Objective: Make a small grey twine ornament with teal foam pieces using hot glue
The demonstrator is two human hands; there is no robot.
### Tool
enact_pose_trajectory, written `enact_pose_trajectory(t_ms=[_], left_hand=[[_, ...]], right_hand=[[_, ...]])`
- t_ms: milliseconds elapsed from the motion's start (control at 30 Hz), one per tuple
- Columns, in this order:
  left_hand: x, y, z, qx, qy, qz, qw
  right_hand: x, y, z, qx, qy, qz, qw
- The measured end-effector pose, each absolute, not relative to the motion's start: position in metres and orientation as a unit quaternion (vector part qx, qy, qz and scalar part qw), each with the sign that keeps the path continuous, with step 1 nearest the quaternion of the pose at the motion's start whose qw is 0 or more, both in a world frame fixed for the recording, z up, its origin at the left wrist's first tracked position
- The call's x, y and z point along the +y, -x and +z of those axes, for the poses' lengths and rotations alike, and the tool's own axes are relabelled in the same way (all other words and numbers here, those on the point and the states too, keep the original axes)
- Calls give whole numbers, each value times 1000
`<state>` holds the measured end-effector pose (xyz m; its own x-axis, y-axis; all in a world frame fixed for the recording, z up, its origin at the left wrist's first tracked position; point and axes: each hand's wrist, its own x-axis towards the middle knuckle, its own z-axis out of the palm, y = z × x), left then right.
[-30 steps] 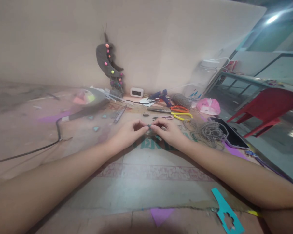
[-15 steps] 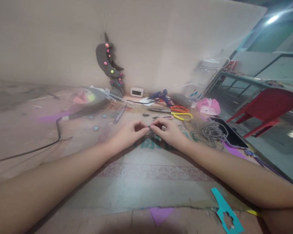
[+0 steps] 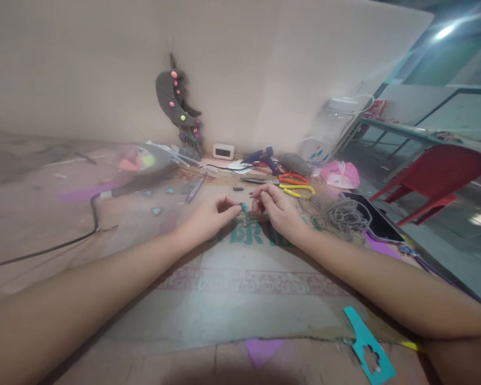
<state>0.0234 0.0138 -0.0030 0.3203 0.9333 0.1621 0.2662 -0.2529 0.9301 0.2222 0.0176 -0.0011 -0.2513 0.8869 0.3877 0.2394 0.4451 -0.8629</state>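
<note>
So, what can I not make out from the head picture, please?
All in the head view:
small piece at the left hand: too small, blurred
white clock: digits too small, blurred
green lettering: partly covered by both hands
inside of the right hand: hidden by curled fingers

The small piece (image 3: 244, 206) between the hands (image 3: 210, 216) (image 3: 280, 211) looks teal; beyond them, the scissor handles (image 3: 299, 179) are orange and yellow.

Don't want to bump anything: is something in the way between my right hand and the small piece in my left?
Nothing visible. There's an open gap between your right hand and the small piece pinched in your left hand.
</note>
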Motion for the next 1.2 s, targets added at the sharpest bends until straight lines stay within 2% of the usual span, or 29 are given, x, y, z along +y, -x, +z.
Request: enact_pose_trajectory(t_ms=[333, 533, 733, 1200], left_hand=[[12, -25, 0, 431, -684, 393, 438], [12, -24, 0, 434, -692, 387, 429], [13, -23, -3, 431, -697, 381, 428], [13, -24, -1, 428, -696, 389, 426]], right_hand=[[17, -221, 1, -703, 421, 362, 444], [13, -222, 4, -752, 418, 297, 414], [19, -223, -2, -754, 408, 239, 456], [18, -223, -1, -775, 409, 166, 451]])
